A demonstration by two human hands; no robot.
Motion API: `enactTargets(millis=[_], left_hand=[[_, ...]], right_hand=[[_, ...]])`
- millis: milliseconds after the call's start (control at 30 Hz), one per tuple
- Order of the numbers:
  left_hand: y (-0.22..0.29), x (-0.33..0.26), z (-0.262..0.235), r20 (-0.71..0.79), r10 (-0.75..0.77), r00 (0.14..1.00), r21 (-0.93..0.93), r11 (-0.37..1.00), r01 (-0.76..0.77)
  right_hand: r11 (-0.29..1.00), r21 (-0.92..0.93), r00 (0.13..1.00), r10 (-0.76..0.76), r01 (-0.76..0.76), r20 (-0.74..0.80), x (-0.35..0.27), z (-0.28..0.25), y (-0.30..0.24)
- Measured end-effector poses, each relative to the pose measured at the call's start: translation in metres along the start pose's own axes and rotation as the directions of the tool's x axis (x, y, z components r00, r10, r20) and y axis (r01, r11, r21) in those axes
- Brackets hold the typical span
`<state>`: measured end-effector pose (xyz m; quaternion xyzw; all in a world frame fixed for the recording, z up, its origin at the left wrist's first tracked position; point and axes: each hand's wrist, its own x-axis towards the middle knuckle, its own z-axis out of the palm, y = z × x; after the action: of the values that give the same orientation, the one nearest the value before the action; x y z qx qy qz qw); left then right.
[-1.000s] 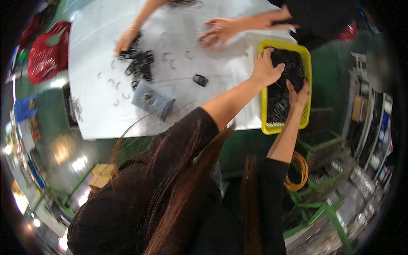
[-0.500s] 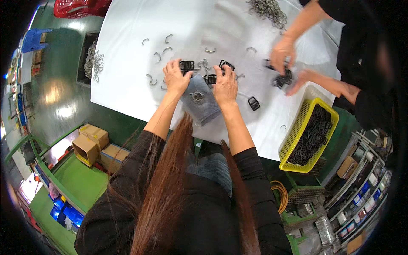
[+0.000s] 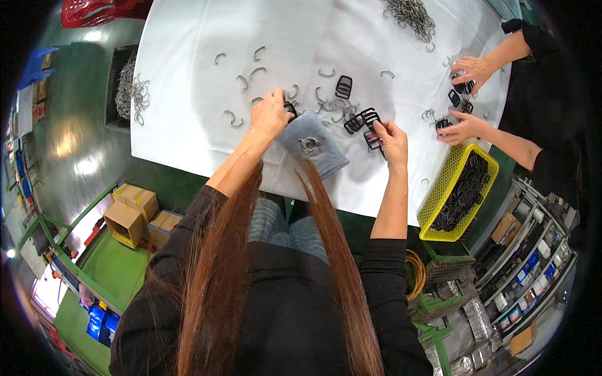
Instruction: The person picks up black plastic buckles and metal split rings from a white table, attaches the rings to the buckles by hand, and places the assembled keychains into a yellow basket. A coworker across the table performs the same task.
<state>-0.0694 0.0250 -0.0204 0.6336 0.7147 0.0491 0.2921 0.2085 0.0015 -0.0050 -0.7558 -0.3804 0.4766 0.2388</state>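
Right hand pinches black buckles near the table edge; left hand is closed on a small black part by the denim patch — loose metal clips farther out could snag, scatter.

Glossy green floor, white table, cardboard boxes, metal shelving

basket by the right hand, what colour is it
Bright yellow mesh basket, filled with black parts; seen in the head view.

Black plastic buckles glossy; grey metal hooks; matt denim patch.
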Motion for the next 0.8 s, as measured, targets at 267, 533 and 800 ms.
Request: enactTargets(millis=[267,533,800], left_hand=[[-0.005,0.025,-0.025,0.388,0.020,0.922,-0.834,0.433,0.342],[0.031,0.054,-0.023,0.312,0.015,0.950,-0.535,0.829,0.162],[0.032,0.057,-0.026,0.530,0.174,0.830,-0.848,0.113,0.518]], right_hand=[[0.812,0.568,0.991,0.115,-0.132,0.067,-0.024,-0.033,0.009],[0.928,0.352,0.990,0.143,-0.126,-0.022,-0.014,-0.042,0.015],[0.701,0.701,0.991,0.074,-0.130,0.110,-0.029,-0.068,0.033]])
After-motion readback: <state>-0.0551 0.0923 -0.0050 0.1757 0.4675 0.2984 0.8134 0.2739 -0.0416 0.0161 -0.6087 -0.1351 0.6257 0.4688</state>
